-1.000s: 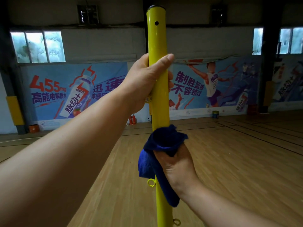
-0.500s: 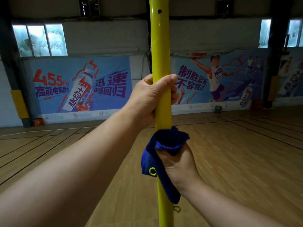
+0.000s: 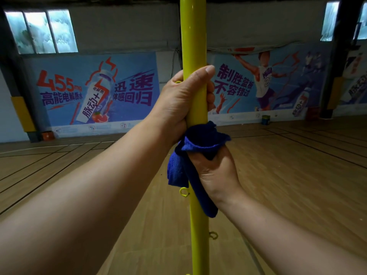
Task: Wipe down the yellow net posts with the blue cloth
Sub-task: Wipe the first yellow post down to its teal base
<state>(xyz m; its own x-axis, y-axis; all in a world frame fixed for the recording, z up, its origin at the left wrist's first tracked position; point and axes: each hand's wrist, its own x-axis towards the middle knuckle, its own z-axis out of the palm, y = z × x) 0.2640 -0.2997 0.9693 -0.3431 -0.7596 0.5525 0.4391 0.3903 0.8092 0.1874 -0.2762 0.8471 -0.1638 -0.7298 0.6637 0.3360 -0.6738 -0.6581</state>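
A yellow net post (image 3: 193, 36) stands upright through the middle of the view, its top cut off by the frame. My left hand (image 3: 182, 98) grips the post, thumb laid across its front. Directly below, my right hand (image 3: 215, 171) holds the blue cloth (image 3: 198, 139) wrapped round the post. The cloth's top edge touches the heel of my left hand, and a loose end hangs down the post below my right wrist. Small yellow hooks (image 3: 183, 191) stick out of the post's left side below the cloth.
Wooden sports-hall floor (image 3: 297, 175) with dark court lines spreads all around the post. Blue advertising banners (image 3: 95, 92) cover the far wall under windows. A small can (image 3: 265, 119) and a dark pillar (image 3: 335, 76) stand at the far right.
The view has dropped and come closer, so the post's top has left the frame. My right hand has slid the cloth up the post until it meets my left hand.
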